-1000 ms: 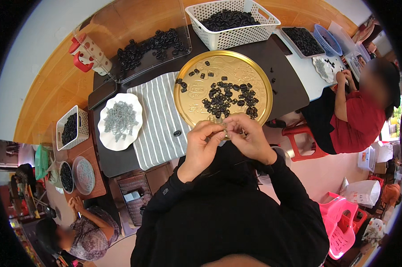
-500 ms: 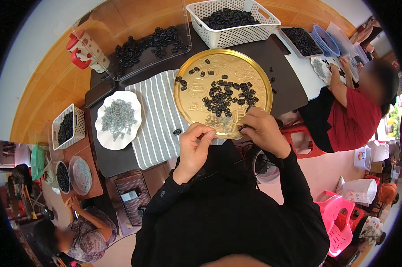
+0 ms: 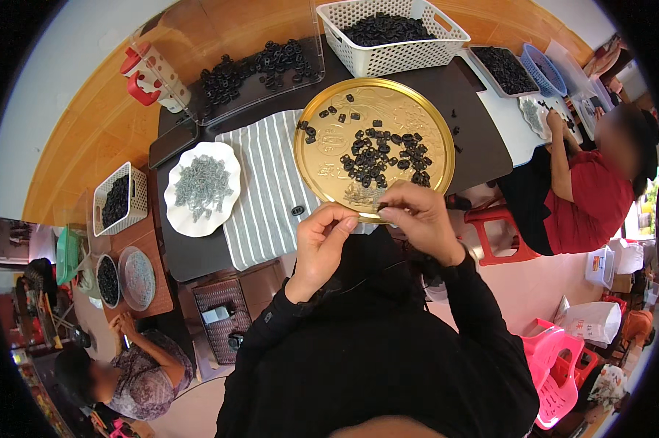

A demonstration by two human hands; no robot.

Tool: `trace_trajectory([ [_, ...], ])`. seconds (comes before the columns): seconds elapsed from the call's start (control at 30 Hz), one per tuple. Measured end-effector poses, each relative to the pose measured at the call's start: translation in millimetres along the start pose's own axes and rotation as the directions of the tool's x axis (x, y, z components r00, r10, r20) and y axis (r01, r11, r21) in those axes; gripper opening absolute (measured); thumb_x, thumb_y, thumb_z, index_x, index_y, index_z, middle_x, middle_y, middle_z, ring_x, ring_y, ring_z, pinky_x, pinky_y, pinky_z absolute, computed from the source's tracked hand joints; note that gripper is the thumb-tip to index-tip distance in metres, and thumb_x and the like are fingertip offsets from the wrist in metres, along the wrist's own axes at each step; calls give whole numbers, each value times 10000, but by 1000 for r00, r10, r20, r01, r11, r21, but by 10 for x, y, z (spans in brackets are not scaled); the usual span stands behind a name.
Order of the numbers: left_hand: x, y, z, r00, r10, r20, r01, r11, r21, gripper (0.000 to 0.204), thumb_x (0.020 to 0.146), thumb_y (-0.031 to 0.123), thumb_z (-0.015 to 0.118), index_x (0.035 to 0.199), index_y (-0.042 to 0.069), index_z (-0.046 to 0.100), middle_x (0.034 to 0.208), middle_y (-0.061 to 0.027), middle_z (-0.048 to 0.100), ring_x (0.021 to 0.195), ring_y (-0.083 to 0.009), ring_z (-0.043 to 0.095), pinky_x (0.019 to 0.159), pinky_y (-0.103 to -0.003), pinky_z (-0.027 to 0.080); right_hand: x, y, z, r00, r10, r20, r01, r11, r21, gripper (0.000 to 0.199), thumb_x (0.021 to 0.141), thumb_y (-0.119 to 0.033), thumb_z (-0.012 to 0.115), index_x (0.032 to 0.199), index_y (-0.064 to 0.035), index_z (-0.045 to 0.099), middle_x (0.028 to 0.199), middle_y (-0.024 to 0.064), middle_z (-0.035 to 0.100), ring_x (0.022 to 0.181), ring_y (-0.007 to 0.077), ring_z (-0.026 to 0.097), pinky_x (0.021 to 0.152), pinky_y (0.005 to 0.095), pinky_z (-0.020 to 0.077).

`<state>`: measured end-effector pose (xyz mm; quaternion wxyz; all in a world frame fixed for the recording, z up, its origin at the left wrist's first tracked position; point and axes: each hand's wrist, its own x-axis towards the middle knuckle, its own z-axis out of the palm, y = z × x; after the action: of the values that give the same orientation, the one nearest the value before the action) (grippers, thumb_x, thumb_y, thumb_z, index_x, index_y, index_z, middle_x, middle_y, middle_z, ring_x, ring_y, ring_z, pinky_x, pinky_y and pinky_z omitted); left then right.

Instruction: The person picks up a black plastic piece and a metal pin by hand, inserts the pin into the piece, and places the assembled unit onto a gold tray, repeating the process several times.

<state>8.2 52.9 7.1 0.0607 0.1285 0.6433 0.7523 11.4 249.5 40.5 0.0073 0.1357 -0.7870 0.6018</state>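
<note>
Before me a round gold tray (image 3: 415, 108) bears a cluster of small black plastic pieces (image 3: 366, 158), with a few stray ones near its left rim. Small clear pieces (image 3: 359, 194) lie by the tray's near edge. My right hand (image 3: 423, 223) is over that edge, thumb and fingers pinching one dark piece (image 3: 382, 207). Just left of it, my left hand (image 3: 321, 244) is closed in a pinch; whatever is between its fingertips is too small to make out. One black oval piece (image 3: 297, 210) rests on the striped cloth (image 3: 265, 175).
Left of the cloth stands a scalloped white plate (image 3: 178, 216) of clear pieces. Behind are a transparent bin (image 3: 264, 93) and a white basket (image 3: 388, 57) of black pieces. Co-workers sit at the right (image 3: 585, 179) and lower left (image 3: 143, 379). A red stool (image 3: 501, 237) stands to the right.
My right hand has moved left and toward me, away from the black cluster to the left hand, with a dark piece in its fingers. My view has shifted slightly.
</note>
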Motion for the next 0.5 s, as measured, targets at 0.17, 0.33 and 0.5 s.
trace_trajectory([
  [0.17,-50,63,-18,1000,16,-17,-17,998,-63,75,896,-21,581,938,-43,640,881,-34,603,778,-80,531,712,-216,431,-33,-16,333,977,-168,-134,174,984,36,195,812,76,597,994,25,642,835,85,604,734,160,563,645,247,429],
  [0.33,-100,102,-64,1000,0,-28,-2,997,-71,66,901,-14,590,940,-35,639,878,-15,591,821,-80,533,765,-211,427,-23,-60,444,941,-290,-174,272,954,-123,208,783,99,598,973,23,634,797,104,579,705,221,562,621,289,438],
  [0.5,-138,96,-84,999,17,-47,-22,995,-97,61,894,-25,595,934,-35,640,872,-21,585,818,-87,535,765,-214,429,-15,-85,497,930,-336,-149,307,932,-191,215,763,101,611,960,20,637,783,109,566,688,240,552,602,303,434],
])
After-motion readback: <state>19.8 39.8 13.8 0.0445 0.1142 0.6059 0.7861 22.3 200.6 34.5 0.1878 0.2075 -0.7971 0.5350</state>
